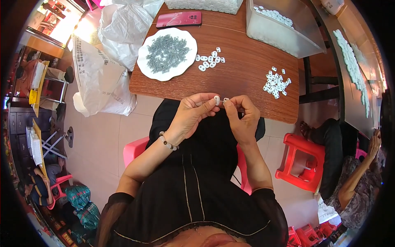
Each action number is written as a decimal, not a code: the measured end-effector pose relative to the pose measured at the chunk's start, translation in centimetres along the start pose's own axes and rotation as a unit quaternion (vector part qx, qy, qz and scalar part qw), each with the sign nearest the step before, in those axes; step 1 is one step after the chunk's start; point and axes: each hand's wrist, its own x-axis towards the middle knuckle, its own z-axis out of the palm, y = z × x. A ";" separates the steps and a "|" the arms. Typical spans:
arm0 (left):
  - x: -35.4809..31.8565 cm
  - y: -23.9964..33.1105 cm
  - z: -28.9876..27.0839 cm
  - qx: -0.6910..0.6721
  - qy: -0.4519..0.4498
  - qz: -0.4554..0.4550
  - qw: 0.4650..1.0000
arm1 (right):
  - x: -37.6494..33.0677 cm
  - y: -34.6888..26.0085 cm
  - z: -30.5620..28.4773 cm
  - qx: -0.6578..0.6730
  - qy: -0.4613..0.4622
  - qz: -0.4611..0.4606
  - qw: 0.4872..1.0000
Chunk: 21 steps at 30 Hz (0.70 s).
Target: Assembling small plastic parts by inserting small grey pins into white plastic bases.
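My left hand (190, 114) pinches a small white oval plastic piece (217, 99) between thumb and fingers, just over the table's near edge. Opposite it, my right hand (243, 119) grips a similar white plastic piece (226, 100) with thumb and forefinger. A thin grey pin seems to bridge the two pieces, though it is too small to be sure. Beyond my left hand, a scalloped white plate (143, 68) holds a heap of small grey pins (166, 53). Several loose white pieces (210, 61) lie beside the plate, and a larger pile (276, 84) sits at the table's right.
On the brown table (234, 39) lie a pink phone (179, 19) and a translucent bin (284, 41) of white pieces. White sacks (101, 78) stand on the floor at left. A red stool (300, 160) and a seated person (349, 185) are at right.
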 end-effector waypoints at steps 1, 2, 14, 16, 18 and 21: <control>0.0 0.0 0.0 -0.002 -0.002 0.001 1.000 | 0.0 0.0 0.0 -0.001 0.001 0.000 1.000; 0.0 0.0 0.0 -0.003 -0.003 0.000 1.000 | 0.0 0.0 -0.1 -0.004 0.002 -0.001 1.000; 0.0 0.0 0.0 0.022 0.009 0.024 0.999 | -0.1 -0.2 0.1 -0.009 0.003 -0.010 1.000; 0.0 0.0 -0.1 0.042 0.012 0.034 0.998 | -0.1 -0.2 0.2 -0.011 0.002 -0.014 1.000; 0.0 -0.1 -0.1 0.044 0.014 0.036 0.998 | -0.1 -0.1 0.1 -0.022 0.001 -0.021 1.000; 0.1 -0.1 -0.2 0.047 0.015 0.037 0.998 | 0.0 -0.3 0.1 -0.029 0.001 -0.018 0.999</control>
